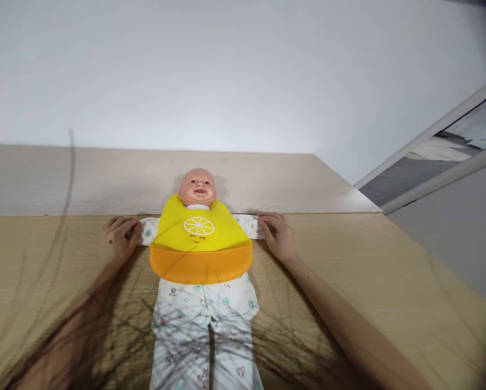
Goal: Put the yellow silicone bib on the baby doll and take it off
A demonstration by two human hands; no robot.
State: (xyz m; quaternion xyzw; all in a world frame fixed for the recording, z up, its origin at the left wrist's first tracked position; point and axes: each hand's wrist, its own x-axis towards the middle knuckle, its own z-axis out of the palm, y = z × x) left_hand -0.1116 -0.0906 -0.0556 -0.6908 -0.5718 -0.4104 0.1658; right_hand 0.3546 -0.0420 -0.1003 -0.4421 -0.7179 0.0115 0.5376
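A baby doll [202, 189] lies on its back on the table, its head toward the wall. It wears a white printed outfit [226, 298]. Over its chest lies a yellow bib [177, 230] with a lemon-slice print and an orange catch pocket [201, 265] along the bottom. My left hand [121, 237] pinches the end of the sleeve [149, 232] on the left side of the picture. On the other side, my right hand [278, 234] grips the opposite sleeve [248, 226] at its cuff. Both sleeves are stretched out sideways, and the doll's hands are not visible.
The wooden table [348, 281] has a paler strip [64, 179] along its back, against a white wall [186, 70]. At the right the table's edge slants away, with a framed opening [441, 146] beyond. Blurred dark hair strands cross the lower view.
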